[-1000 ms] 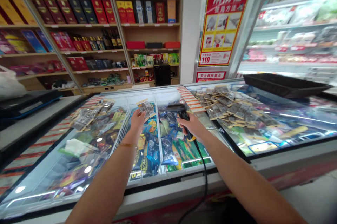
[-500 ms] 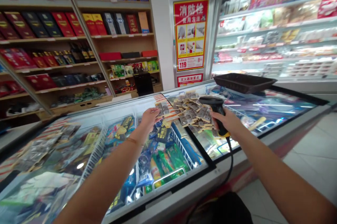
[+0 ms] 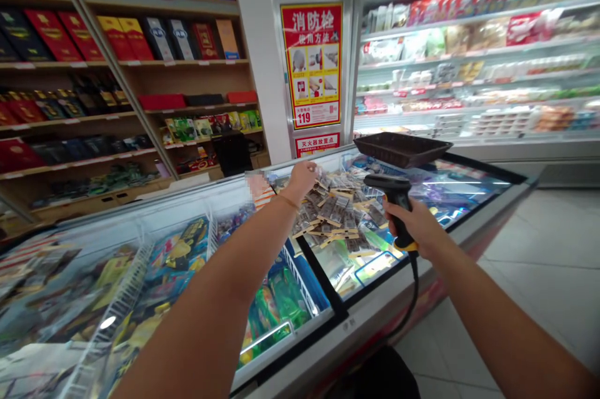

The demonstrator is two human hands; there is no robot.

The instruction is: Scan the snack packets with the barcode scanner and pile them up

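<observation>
My left hand (image 3: 302, 180) reaches over the far left edge of a pile of small clear-and-tan packets (image 3: 336, 206) on the freezer's glass top. Its fingers are bent together, and whatever they hold is too small to make out. My right hand (image 3: 422, 227) grips the handle of a black and yellow barcode scanner (image 3: 388, 184). The scanner is upright, its head turned left over the right side of the pile, and a black cord (image 3: 414, 289) hangs from the handle.
The chest freezer (image 3: 323, 346) shows bagged goods in wire baskets under its glass. A dark plastic tray (image 3: 403, 150) rests on top at the back right. Shelves of boxes (image 3: 201, 42) stand behind on the left, and a lit refrigerated display (image 3: 478, 74) on the right.
My left hand has moved right, from the striped strip beside the pile to over the pile's far edge; the packet it held is no longer clearly visible. The view has turned right.
</observation>
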